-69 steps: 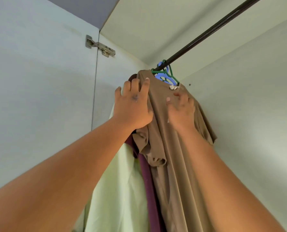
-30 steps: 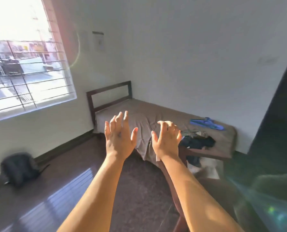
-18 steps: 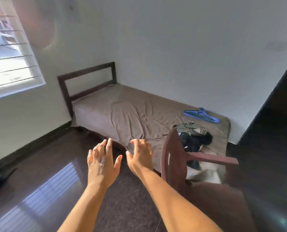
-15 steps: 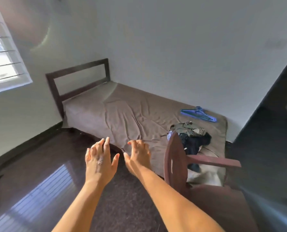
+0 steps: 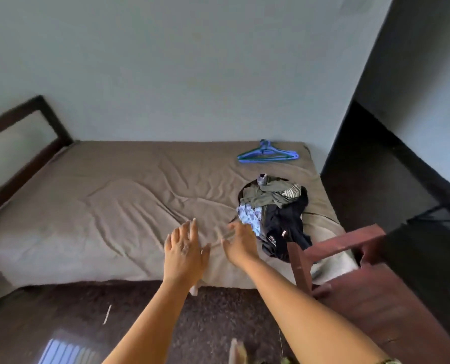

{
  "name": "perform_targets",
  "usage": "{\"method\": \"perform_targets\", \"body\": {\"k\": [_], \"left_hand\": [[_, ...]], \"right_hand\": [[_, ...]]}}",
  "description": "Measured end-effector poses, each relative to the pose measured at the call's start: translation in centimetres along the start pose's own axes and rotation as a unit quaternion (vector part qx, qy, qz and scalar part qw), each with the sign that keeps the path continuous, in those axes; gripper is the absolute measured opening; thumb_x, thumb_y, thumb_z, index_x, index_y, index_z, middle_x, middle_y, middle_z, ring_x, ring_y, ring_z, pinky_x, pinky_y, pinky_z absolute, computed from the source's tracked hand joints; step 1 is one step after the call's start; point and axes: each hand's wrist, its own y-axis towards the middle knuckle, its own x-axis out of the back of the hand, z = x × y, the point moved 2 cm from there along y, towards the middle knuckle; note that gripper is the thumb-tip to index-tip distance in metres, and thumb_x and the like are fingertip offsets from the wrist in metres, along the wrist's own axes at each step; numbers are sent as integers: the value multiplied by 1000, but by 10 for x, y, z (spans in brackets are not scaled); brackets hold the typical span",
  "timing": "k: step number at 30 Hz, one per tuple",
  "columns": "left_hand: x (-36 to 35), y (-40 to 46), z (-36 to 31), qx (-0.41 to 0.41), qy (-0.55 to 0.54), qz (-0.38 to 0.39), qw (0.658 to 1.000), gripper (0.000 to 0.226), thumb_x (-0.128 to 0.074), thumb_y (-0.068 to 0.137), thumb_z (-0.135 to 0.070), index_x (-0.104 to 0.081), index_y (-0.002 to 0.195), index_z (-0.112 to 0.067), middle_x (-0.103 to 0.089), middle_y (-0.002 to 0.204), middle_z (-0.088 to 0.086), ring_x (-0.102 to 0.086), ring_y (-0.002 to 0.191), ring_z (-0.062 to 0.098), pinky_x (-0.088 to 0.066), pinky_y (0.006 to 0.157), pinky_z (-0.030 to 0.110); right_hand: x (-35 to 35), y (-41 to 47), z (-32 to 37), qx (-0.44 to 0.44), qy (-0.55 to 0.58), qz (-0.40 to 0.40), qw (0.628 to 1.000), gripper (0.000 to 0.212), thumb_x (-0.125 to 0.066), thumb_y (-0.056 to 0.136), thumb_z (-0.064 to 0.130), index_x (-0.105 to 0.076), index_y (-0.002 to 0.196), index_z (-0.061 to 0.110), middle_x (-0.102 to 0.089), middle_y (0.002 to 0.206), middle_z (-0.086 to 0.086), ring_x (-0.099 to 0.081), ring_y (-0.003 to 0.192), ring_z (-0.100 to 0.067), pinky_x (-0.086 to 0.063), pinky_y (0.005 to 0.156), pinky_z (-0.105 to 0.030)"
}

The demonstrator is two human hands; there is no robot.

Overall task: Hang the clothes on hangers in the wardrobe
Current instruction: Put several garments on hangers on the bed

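Note:
A pile of clothes, olive, black, striped and blue-patterned, lies on the right part of the bed. Blue and green plastic hangers lie at the bed's far right corner by the wall. My left hand is stretched out over the bed's near edge, fingers straight, holding nothing. My right hand reaches beside it, fingers loosely bent and empty, just left of the clothes pile. The wardrobe is out of view.
A dark wooden chair stands at the right, close to the bed's corner and my right forearm. The bed's dark headboard is at the left. Dark glossy floor lies below. A dark doorway or panel fills the right side.
I turned from the wardrobe, where both hands were on a hung brown shirt, to face the bed. The view has come closer and both empty hands now reach over the bed near the clothes pile.

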Motion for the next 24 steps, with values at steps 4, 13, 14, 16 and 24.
{"method": "perform_targets", "body": {"k": [4,13,14,16,24], "left_hand": [[-50,93,-8,-53,-5,48,997,76,-60,85,-47,-34,147,-13,-45,141,13,-41,129,34,-35,107,47],[-156,294,-36,-174,-18,106,979,71,-59,72,-44,-49,132,-7,-59,120,13,-58,103,35,-50,87,45],[-161,312,-40,-185,-22,100,977,72,-60,71,-42,-48,132,-7,-58,120,12,-57,103,36,-49,88,45],[-178,350,-49,-191,-33,104,975,75,-72,68,-38,-48,133,-8,-57,122,11,-56,106,35,-47,91,45],[-243,412,-55,-163,-79,212,960,76,-58,87,-46,-27,149,-16,-35,142,2,-35,129,26,-35,104,39]], "right_hand": [[-3,101,-27,-78,15,4,997,40,-59,90,23,-46,126,12,-43,130,-13,-46,122,-29,-35,98,-29],[6,295,-148,-274,-36,46,960,64,-57,89,18,-29,146,26,-21,149,-16,-37,133,-32,-37,105,-33],[8,311,-162,-288,-29,51,956,67,-56,90,18,-26,148,28,-17,151,-19,-38,132,-34,-40,103,-32],[11,346,-188,-306,8,55,950,69,-58,89,18,-26,149,30,-19,152,-21,-43,129,-34,-44,98,-31],[8,412,-239,-455,236,-141,847,39,-64,91,19,-58,127,8,-54,131,-15,-54,117,-31,-45,85,-29]]}}
